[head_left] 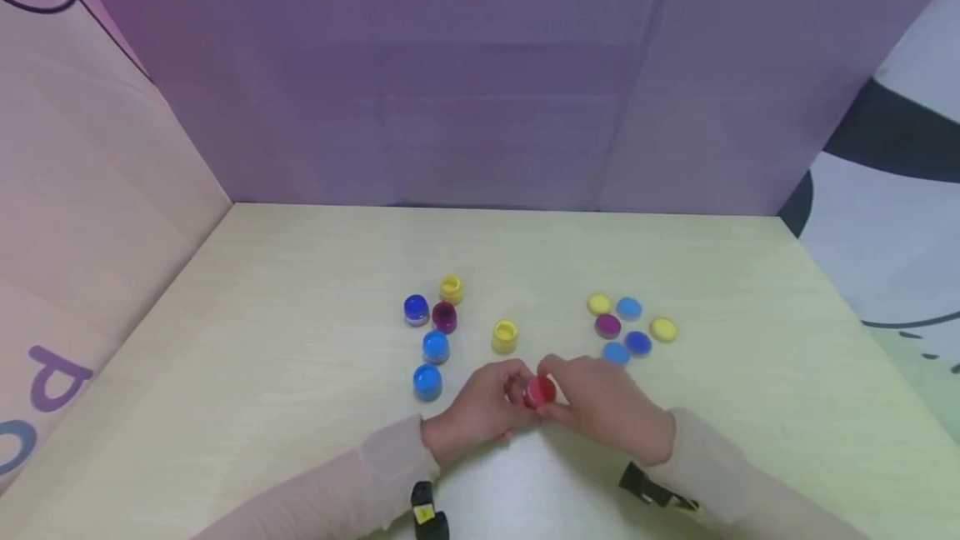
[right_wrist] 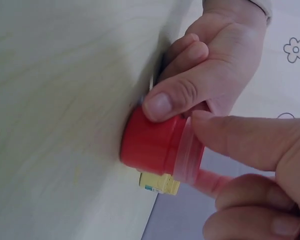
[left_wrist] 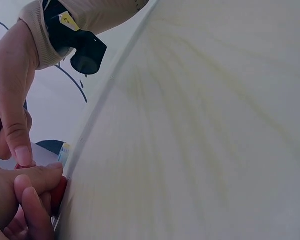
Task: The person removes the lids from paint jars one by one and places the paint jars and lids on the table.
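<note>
Both hands meet at a small red jar (right_wrist: 149, 142) near the front middle of the table. My left hand (head_left: 486, 401) grips the jar's red body, its thumb pressed on the side in the right wrist view. With thumb and fingers my right hand (head_left: 611, 402) pinches the translucent rim (right_wrist: 189, 156) at the jar's top. The red top (head_left: 542, 391) shows between the hands in the head view. The left wrist view has most of the jar hidden behind fingers. Just beyond the hands stands an uncapped yellow jar (head_left: 505, 337).
To the left stand a dark blue jar (head_left: 416, 310), another yellow jar (head_left: 451, 289), a purple jar (head_left: 444, 317) and two light blue jars (head_left: 427, 382). Several loose lids lie at the right, among them a purple lid (head_left: 607, 325) and a yellow lid (head_left: 663, 329). A purple panel (head_left: 495, 107) borders the table's back.
</note>
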### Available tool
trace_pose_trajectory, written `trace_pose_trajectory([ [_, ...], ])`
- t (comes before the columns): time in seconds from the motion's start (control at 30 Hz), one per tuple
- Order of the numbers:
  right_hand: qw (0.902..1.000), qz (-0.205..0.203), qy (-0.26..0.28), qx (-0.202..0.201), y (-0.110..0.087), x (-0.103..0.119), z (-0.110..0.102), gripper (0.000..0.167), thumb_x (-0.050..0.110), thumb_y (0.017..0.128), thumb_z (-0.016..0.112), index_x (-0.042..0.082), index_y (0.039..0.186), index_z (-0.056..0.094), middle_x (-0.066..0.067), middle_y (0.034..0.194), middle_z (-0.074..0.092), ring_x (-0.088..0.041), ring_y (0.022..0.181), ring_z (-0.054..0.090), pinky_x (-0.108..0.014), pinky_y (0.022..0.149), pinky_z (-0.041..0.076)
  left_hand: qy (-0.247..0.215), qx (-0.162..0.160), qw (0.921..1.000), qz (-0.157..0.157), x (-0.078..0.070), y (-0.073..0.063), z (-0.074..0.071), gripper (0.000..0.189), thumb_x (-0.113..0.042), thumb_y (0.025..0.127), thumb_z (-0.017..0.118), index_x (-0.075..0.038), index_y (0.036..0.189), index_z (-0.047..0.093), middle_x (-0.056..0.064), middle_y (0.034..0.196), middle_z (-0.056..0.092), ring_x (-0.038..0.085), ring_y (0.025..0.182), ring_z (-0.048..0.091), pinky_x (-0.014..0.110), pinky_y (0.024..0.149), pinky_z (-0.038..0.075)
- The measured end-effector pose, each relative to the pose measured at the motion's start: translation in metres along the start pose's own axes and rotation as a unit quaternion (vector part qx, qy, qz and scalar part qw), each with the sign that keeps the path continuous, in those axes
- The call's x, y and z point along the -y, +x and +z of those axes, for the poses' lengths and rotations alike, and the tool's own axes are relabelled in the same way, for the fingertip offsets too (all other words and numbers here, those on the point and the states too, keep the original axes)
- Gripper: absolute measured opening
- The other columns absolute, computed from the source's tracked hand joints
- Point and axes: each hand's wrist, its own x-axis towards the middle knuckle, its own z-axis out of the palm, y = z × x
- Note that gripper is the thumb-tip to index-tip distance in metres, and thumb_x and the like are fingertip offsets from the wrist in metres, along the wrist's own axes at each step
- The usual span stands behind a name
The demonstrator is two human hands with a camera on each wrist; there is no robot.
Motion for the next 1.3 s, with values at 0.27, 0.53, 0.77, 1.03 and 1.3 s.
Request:
trace_pose_trajectory([
  [0.27, 0.9990, -0.044, 0.010, 0.000, -0.002, -0.003, -0.007, 0.025, 0.011, 0.081, 0.072, 0.005, 0.104, 0.062, 0.009, 0.064, 0.053, 0.001, 0.053, 0.041, -0.016, 0.051, 0.039, -0.011, -0.001, 0.9999, -0.008, -0.001, -0.001, 0.000, 0.014, -0.019, 0.081, 0.074, -0.019, 0.089, 0.062, 0.001, 0.078, 0.057, 0.014, 0.046, 0.048, 0.022, 0.047, 0.041],
  [0.53, 0.9998, 0.012, -0.009, -0.009, -0.010, -0.013, -0.015, 0.033, 0.019, 0.080, 0.074, 0.005, 0.107, 0.061, 0.012, 0.059, 0.045, -0.001, 0.048, 0.035, -0.018, 0.045, 0.033, -0.022, 0.000, 0.9994, -0.025, -0.002, -0.003, 0.001, 0.020, -0.018, 0.081, 0.075, -0.019, 0.096, 0.062, 0.002, 0.074, 0.057, 0.015, 0.046, 0.048, 0.022, 0.046, 0.041],
  [0.77, 0.9961, 0.085, -0.025, 0.009, -0.020, -0.029, -0.023, 0.037, 0.030, 0.080, 0.074, 0.008, 0.107, 0.060, 0.009, 0.059, 0.047, -0.006, 0.053, 0.040, -0.019, 0.047, 0.035, -0.016, -0.015, 0.9990, -0.038, -0.003, -0.006, 0.000, 0.029, -0.019, 0.080, 0.075, -0.018, 0.104, 0.060, 0.003, 0.079, 0.058, 0.015, 0.048, 0.049, 0.022, 0.046, 0.043],
  [1.03, 0.9948, 0.088, -0.046, -0.023, -0.033, -0.060, -0.028, 0.037, 0.029, 0.081, 0.073, 0.005, 0.106, 0.061, 0.008, 0.057, 0.044, -0.008, 0.052, 0.037, -0.021, 0.046, 0.032, -0.016, -0.046, 0.9979, -0.044, 0.000, -0.011, -0.006, 0.031, -0.017, 0.081, 0.074, -0.016, 0.108, 0.058, 0.005, 0.080, 0.056, 0.015, 0.046, 0.047, 0.021, 0.042, 0.042],
  [1.3, 0.9903, 0.134, -0.032, -0.017, -0.048, -0.084, -0.033, 0.038, 0.028, 0.082, 0.071, 0.000, 0.106, 0.061, 0.005, 0.052, 0.036, -0.010, 0.049, 0.034, -0.023, 0.046, 0.028, -0.039, -0.059, 0.9962, -0.050, 0.000, -0.015, -0.008, 0.031, -0.015, 0.084, 0.071, -0.015, 0.111, 0.056, 0.006, 0.079, 0.052, 0.015, 0.047, 0.046, 0.021, 0.043, 0.042],
])
